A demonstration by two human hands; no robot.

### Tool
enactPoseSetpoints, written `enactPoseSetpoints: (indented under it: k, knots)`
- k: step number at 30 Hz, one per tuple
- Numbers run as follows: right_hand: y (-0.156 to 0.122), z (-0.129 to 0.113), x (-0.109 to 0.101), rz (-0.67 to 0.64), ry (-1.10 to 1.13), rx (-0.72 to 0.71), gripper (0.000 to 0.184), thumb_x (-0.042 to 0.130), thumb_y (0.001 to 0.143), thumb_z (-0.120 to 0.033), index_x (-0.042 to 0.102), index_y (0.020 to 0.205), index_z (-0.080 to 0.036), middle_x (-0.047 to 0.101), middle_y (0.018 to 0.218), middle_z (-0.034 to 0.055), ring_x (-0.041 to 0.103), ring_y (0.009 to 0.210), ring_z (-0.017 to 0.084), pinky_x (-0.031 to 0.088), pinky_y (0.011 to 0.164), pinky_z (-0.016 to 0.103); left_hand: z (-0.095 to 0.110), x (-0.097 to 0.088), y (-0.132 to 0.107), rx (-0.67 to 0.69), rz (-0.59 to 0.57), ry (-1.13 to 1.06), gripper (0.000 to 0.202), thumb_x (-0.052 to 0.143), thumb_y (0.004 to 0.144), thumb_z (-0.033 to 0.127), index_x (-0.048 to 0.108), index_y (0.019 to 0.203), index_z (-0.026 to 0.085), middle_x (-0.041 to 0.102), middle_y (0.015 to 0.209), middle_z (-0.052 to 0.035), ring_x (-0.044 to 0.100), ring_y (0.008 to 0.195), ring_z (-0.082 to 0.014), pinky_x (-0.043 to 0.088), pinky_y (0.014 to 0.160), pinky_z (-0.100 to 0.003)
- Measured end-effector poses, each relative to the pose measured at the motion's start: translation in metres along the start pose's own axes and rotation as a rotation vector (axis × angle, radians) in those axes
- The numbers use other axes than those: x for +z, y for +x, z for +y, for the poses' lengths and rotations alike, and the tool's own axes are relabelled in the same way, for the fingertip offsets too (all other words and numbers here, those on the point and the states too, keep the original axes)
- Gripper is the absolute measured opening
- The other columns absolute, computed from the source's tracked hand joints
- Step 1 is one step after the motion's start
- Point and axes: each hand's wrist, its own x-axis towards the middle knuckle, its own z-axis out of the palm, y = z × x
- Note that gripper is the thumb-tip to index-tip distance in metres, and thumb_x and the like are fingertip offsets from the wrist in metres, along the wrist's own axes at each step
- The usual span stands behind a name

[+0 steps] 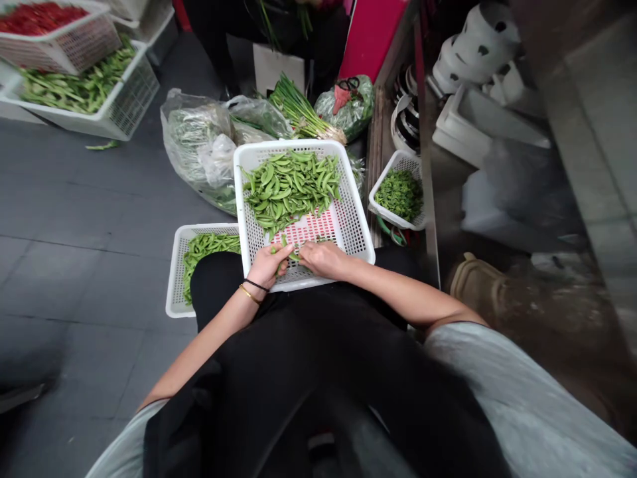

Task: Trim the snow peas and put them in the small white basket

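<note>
Lap basket [357,231] is white plastic mesh, smooth with a slight shine, and the floor basket [174,282] is the same stuff. Pea pods [288,186] look smooth and waxy. Bags [199,143] are thin, crinkly, glossy clear plastic. Floor [74,265] is matt grey tile, trousers [308,358] matt black cloth, and the cabinet [587,119] dull brushed metal.

A basket [355,232] rests on the person's lap, with pea pods [288,186] heaped in its far half. Left of it, a second basket [174,279] sits on the floor [74,232]. To the right is a small basket [384,174] holding greens [401,194]. Plastic bags [204,146] and spring onions [298,109] lie behind.
</note>
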Motion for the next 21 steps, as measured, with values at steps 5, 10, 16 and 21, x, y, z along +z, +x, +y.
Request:
enactPoseSetpoints:
  k: [5, 10, 16, 21]
  knots:
    - [-0.019, -0.018, -0.013, 0.024, 0.530, -0.158, 0.014, 0.055, 0.086, -0.025, 0.060, 0.079, -0.015, 0.063, 0.071, 0.0004, 0.060, 0.068, 0.011, 0.043, 0.068, 0.021, 0.004, 0.000, -0.021, -0.022, -0.240, -0.015, 0.034, 0.081, 0.058, 0.033, 0.060, 0.069, 0.010, 0.038, 0.039, 0.0076, 0.030, 0.033, -0.0019, 0.021, 0.033, -0.014]
    - [-0.027, -0.001, -0.029, -0.166, 1.009, -0.042, 0.020, 0.056, 0.083, -0.034, 0.058, 0.080, -0.015, 0.059, 0.059, -0.0041, 0.058, 0.051, 0.008, 0.045, 0.055, 0.020, 0.009, -0.006, -0.040, -0.068, -0.449, 0.076, 0.032, 0.078, 0.062, 0.026, 0.066, 0.088, 0.010, 0.050, 0.045, 0.0034, 0.031, 0.032, -0.0020, 0.020, 0.032, -0.014]
    - [-0.035, 0.026, -0.044, 0.307, 0.556, 0.299, 0.025, 0.048, 0.087, -0.035, 0.058, 0.091, -0.012, 0.064, 0.077, 0.0052, 0.059, 0.063, 0.013, 0.047, 0.063, 0.027, 0.014, -0.010, -0.043, -0.067, -0.396, 0.160, 0.033, 0.068, 0.066, 0.023, 0.068, 0.096, 0.009, 0.060, 0.052, -0.0033, 0.030, 0.029, -0.0026, 0.018, 0.030, -0.016]
    - [-0.031, -0.015, -0.039, 0.079, 0.001, -0.105, 0.028, 0.044, 0.091, -0.035, 0.059, 0.101, -0.014, 0.063, 0.101, 0.0130, 0.059, 0.086, 0.021, 0.043, 0.068, 0.030, 0.017, -0.005, -0.043, -0.046, -0.466, 0.272, 0.026, 0.062, 0.071, 0.030, 0.069, 0.084, 0.010, 0.057, 0.046, -0.0017, 0.031, 0.027, -0.0054, 0.019, 0.029, -0.019]
